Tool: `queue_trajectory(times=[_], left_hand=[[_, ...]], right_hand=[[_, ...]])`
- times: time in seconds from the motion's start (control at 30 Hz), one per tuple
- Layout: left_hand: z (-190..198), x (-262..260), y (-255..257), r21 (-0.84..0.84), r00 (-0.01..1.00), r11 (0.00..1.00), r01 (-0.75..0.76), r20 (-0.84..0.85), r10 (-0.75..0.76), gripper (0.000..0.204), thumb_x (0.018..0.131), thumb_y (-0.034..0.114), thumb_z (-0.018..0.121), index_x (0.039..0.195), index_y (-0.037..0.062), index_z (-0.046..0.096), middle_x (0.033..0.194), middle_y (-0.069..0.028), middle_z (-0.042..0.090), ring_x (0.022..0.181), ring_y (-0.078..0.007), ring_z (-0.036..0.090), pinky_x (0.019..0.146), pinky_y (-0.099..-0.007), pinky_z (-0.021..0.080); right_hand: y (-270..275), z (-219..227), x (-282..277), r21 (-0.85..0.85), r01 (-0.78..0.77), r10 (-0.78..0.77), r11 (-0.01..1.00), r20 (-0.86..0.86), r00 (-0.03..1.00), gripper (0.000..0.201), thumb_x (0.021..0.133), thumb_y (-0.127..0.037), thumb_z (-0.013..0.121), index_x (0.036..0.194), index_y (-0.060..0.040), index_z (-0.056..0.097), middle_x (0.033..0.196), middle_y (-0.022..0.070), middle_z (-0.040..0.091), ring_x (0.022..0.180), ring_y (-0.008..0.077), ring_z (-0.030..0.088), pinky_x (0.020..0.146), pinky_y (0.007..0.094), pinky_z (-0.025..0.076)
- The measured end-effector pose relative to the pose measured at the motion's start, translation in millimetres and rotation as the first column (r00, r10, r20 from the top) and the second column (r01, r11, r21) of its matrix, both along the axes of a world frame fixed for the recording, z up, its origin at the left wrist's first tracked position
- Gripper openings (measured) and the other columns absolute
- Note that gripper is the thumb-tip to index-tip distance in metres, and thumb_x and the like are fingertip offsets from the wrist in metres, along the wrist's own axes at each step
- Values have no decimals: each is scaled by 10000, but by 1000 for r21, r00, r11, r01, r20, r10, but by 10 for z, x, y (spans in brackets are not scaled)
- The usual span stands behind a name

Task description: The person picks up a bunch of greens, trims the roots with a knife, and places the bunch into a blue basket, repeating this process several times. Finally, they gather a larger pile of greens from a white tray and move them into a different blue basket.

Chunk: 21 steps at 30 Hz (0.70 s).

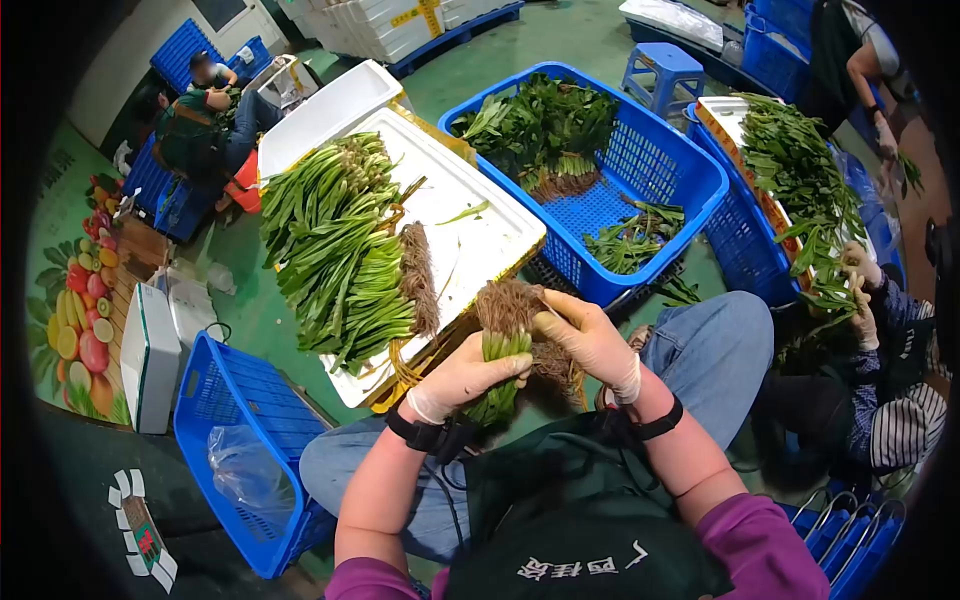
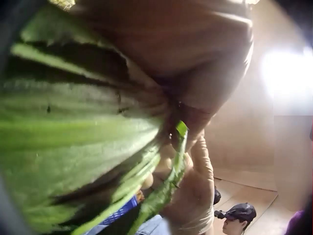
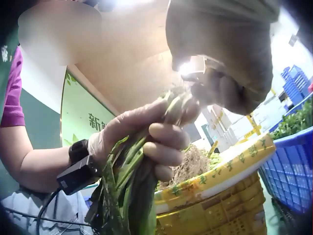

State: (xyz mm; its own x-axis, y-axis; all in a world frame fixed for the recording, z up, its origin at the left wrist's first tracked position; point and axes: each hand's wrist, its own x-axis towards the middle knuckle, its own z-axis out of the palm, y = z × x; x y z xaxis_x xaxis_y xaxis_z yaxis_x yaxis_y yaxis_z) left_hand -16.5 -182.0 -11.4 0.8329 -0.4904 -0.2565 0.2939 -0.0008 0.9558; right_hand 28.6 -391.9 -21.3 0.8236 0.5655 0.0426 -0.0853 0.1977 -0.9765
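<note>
A bunch of long-leaved greens [image 1: 505, 347] is held root end up in front of the apron. My gloved left hand [image 1: 462, 377] grips it round the stems, thumb across the front. At the top, the gloved right hand [image 1: 592, 342] pinches at the brown roots [image 1: 508, 304] with thumb and fingers. The right wrist view shows the left hand [image 3: 164, 139] wrapped round the stems, leaves [image 3: 129, 196] hanging below, and the curled right hand [image 3: 225, 68] above. Broad leaves [image 2: 73, 132] fill much of the left wrist view, beside the gloved left hand [image 2: 195, 44].
Ahead, a white foam box lid [image 1: 480, 235] bears a heap of greens [image 1: 335, 245], roots rightward. A blue basket [image 1: 690, 195] with more greens stands right of it. Another blue basket [image 1: 250, 400] is at the left. At the right, a gloved person [image 1: 900, 370] handles greens.
</note>
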Motion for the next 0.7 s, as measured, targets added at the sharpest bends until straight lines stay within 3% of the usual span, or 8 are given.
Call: queue_trajectory(times=[0.07, 0.2, 0.27, 0.3, 0.33, 0.4, 0.5, 0.7], left_hand=[[34, -5, -31, 1, 995, 995, -97, -31, 97, 189, 967, 198, 678, 1056, 35, 641, 898, 4, 640, 776, -73, 548, 703, -258, 478], [-212, 7, -15, 119, 977, 972, -202, 94, 191, 182, 969, 133, 651, 1088, -4, 631, 902, 4, 642, 821, -98, 580, 760, -281, 500], [-399, -6, -4, 270, 942, 931, -246, 292, 164, 288, 917, 126, 685, 1176, 8, 646, 962, -61, 697, 870, -170, 642, 786, -349, 513], [-360, -24, -27, 373, 921, 885, -279, 364, 137, 279, 888, 139, 675, 1144, 31, 655, 976, -145, 712, 915, -307, 688, 816, -424, 524], [-315, -50, -49, 372, 923, 886, -276, 359, 136, 279, 888, 139, 675, 1144, 31, 655, 976, -145, 712, 915, -307, 688, 816, -424, 524], [-259, -90, -79, 651, 863, 656, -381, 505, 0, 261, 888, 184, 660, 1117, 58, 647, 967, -189, 701, 923, -408, 667, 804, -472, 530], [-281, -137, -100, 692, 827, 569, -444, 562, -38, 285, 876, 215, 667, 1101, 47, 619, 930, -214, 688, 896, -442, 655, 771, -518, 531], [-303, -165, -106, 769, 807, 407, -492, 578, -116, 300, 869, 226, 686, 1082, 33, 601, 875, -202, 680, 827, -413, 672, 720, -514, 537]], right_hand=[[-86, -63, 43, -39, 76, -77, 996, -23, 997, 492, 1018, -236, 605, 1413, 45, 517, 1086, 19, 640, 959, 69, 548, 888, 246, 468], [-88, 13, -18, -149, -33, 20, 988, -90, 996, 596, 1028, -243, 590, 1497, 61, 382, 903, -10, 565, 800, 54, 489, 711, 222, 436], [-4, -146, -52, -54, -65, 58, 996, -132, 990, 683, 1010, -237, 623, 1532, 61, 298, 824, -25, 525, 737, 42, 454, 642, 214, 403], [16, -160, -66, -99, -74, 64, 992, -101, 993, 703, 1000, -234, 638, 1536, 58, 290, 801, -30, 511, 723, 39, 449, 628, 214, 395], [34, -170, -77, -144, -81, 71, 986, -71, 995, 723, 990, -231, 654, 1541, 54, 282, 777, -35, 498, 709, 36, 444, 614, 215, 386], [65, -175, -76, -151, -92, 81, 984, -74, 994, 728, 984, -237, 663, 1538, 53, 291, 755, -44, 486, 688, 31, 431, 595, 217, 374], [91, -244, -83, -177, -67, 58, 982, -58, 997, 707, 978, -245, 671, 1520, 56, 332, 753, -43, 475, 690, 36, 427, 600, 220, 381], [95, -520, -41, -167, 38, -26, 985, 72, 997, 586, 980, -245, 664, 1438, 65, 469, 1158, 104, 686, 1067, 136, 604, 941, 275, 480]])
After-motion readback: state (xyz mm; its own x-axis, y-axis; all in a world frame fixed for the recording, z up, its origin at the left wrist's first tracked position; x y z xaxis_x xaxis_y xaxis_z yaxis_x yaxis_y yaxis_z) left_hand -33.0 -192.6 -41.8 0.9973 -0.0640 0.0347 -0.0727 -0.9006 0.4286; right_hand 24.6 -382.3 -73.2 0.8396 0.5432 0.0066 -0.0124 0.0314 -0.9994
